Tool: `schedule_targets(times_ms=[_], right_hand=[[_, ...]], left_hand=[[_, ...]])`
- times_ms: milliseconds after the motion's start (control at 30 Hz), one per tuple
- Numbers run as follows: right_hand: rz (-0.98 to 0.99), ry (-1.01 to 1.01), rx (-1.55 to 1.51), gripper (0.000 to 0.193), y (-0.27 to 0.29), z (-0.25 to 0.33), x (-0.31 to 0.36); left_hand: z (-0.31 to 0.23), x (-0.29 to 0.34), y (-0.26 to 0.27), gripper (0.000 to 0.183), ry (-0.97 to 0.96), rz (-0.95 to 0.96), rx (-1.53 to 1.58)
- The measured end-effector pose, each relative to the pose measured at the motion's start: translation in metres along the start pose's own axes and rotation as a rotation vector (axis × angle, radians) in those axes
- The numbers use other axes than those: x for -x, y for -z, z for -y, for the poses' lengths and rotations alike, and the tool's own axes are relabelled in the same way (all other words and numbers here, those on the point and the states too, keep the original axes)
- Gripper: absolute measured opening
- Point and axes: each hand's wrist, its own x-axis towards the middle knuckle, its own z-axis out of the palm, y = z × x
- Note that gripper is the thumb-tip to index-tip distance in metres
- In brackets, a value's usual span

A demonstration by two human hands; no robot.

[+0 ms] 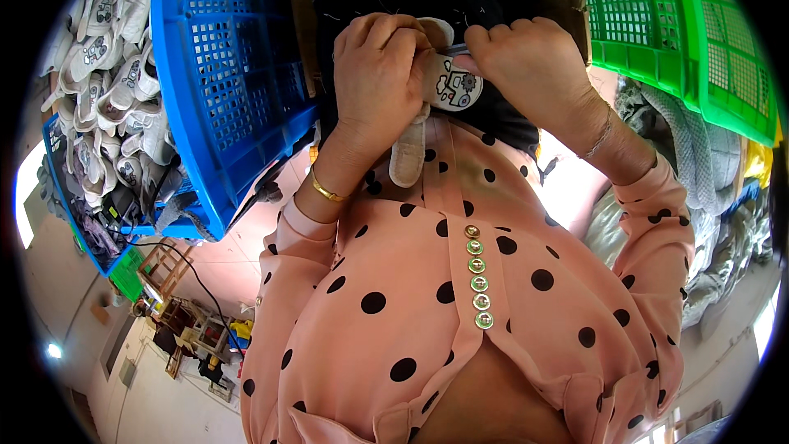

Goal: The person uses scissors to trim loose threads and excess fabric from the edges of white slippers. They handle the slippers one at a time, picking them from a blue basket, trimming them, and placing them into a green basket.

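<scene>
Left hand (380, 74): one, back upward, fingers curled toward the right hand, closed in a grip; thumb hidden.
Right hand (530, 57): one, just beside the left, fingers folded fist-like, thumb (468, 64) pointing toward the left hand.
Left forearm (339, 166): behind the left hand, slanting outward.
Right forearm (622, 148): behind the right hand, slanting outward, partly sleeved.

The person wears a black-dotted pink blouse (411, 279) with shiny buttons (479, 284), a gold bangle (328, 191) and a thin bracelet (605, 133).
</scene>
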Motion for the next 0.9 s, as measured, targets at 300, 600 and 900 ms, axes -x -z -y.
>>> schedule_targets(times_ms=[300, 600, 900], right_hand=[[-0.020, -0.447, -0.883, 0.044, -0.011, -0.015, 0.005], [0.093, -0.387, -1.213, 0.033, -0.026, 0.020, -0.009], [-0.040, -0.721, -1.757, 0.015, -0.026, 0.059, 0.015]], left_hand=[[0.000, 0.007, 0.015, 0.004, 0.341, -0.101, 0.744], [-0.016, 0.040, 0.057, 0.018, 0.288, -0.155, 0.185], [-0.021, 0.047, 0.021, 0.036, 0.062, 0.003, -0.094]])
